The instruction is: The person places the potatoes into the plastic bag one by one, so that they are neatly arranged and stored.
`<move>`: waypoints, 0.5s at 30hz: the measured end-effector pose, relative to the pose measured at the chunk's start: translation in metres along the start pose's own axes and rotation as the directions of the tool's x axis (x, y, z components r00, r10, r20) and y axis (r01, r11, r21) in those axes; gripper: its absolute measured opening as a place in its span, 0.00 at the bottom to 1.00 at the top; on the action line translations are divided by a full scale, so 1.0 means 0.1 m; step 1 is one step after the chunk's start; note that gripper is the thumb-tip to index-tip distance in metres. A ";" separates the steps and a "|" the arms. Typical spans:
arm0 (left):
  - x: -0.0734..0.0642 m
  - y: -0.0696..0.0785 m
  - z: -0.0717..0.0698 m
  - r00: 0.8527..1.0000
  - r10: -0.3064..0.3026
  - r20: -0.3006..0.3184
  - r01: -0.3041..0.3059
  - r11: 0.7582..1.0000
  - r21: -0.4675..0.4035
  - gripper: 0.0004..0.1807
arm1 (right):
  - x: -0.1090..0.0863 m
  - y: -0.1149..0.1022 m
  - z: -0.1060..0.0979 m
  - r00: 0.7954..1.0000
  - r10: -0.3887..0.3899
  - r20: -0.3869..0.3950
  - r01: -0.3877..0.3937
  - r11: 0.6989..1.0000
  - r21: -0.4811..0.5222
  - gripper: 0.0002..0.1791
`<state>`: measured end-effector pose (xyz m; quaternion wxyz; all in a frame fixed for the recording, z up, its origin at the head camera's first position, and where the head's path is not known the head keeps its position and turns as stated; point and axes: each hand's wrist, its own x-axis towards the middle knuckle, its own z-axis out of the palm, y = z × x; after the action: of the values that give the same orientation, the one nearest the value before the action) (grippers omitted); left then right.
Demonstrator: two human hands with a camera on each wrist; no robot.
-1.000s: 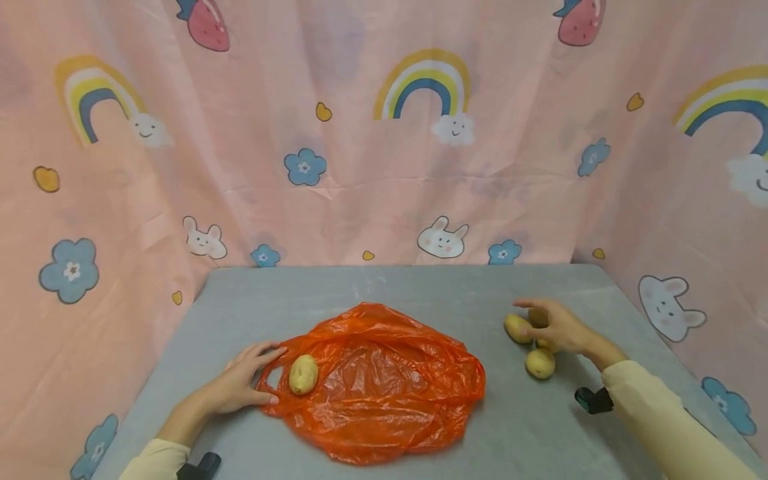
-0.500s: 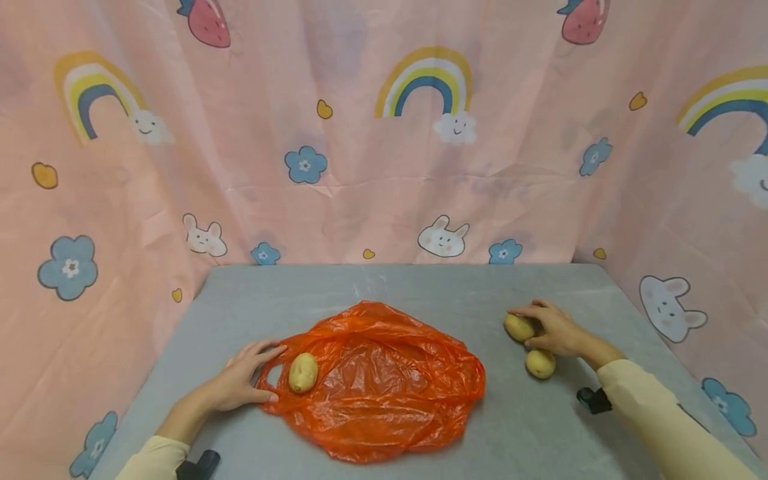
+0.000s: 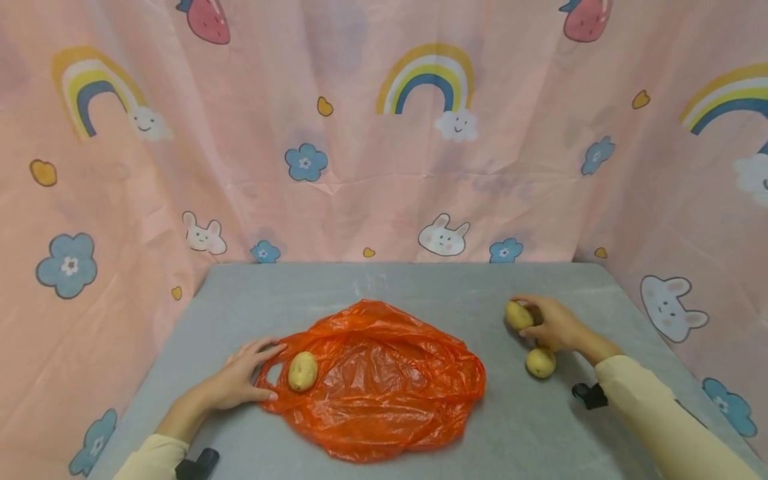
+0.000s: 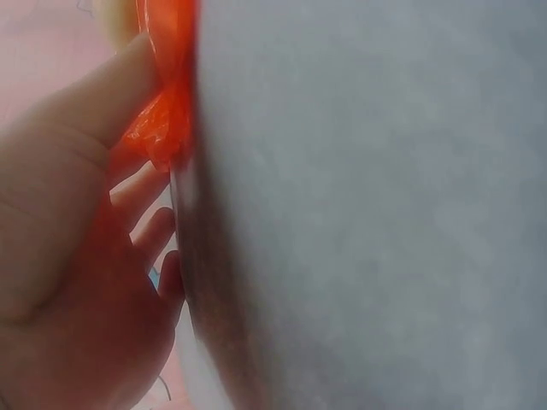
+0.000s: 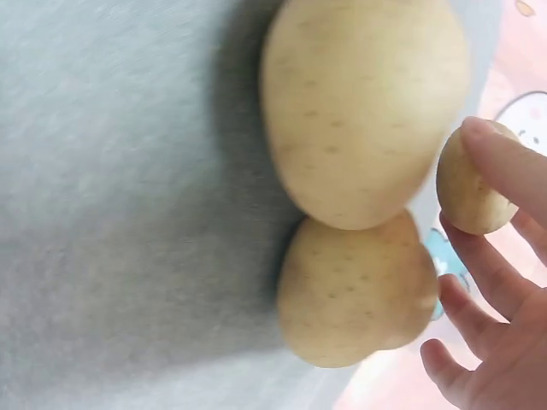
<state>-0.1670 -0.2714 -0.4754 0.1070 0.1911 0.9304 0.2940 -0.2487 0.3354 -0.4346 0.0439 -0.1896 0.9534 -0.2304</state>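
An orange plastic bag (image 3: pixel 390 380) lies spread on the grey table, a potato (image 3: pixel 303 371) resting near its left handle. My left hand (image 3: pixel 237 382) lies at that handle with fingers spread, its thumb against the plastic in the left wrist view. On the right, my right hand (image 3: pixel 558 325) pinches a potato (image 5: pixel 470 190) between thumb and fingers, raised off the table. Just nearer to me sits another potato (image 3: pixel 541 363). The right wrist view shows a large potato (image 5: pixel 363 111) up close and a lumpy potato shape (image 5: pixel 350 295) beyond it; the hand partly hides this group in the head view.
A grey table (image 3: pixel 420 287) carries everything. Pink patterned cloth (image 3: pixel 360 200) hangs behind it and on both sides. A dark device (image 3: pixel 591 396) is at the right wrist and another dark device (image 3: pixel 198 465) at the left.
My right hand has closed on the far-left potato of the right-hand group and lifted it slightly away from the table. My left hand, the bag and the potato on it stay put.
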 end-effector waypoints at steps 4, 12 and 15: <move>0.00 0.00 0.00 1.000 0.001 -0.009 -0.001 1.000 0.001 0.50 | 0.01 -0.06 -0.06 0.999 0.034 -0.014 -0.033 0.997 0.068 0.37; 0.01 -0.02 0.01 1.000 0.006 -0.011 -0.006 1.000 0.008 0.50 | -0.04 -0.27 -0.07 0.997 0.045 -0.060 -0.037 0.992 0.124 0.34; 0.00 -0.02 0.02 1.000 0.008 -0.014 -0.008 1.000 0.006 0.50 | -0.05 -0.39 -0.06 0.997 0.047 -0.059 -0.038 0.988 0.151 0.35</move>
<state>-0.1671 -0.2716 -0.4778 0.0989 0.1933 0.9312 0.2928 -0.2319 0.3076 -0.4115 0.0333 -0.1582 0.9381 -0.3062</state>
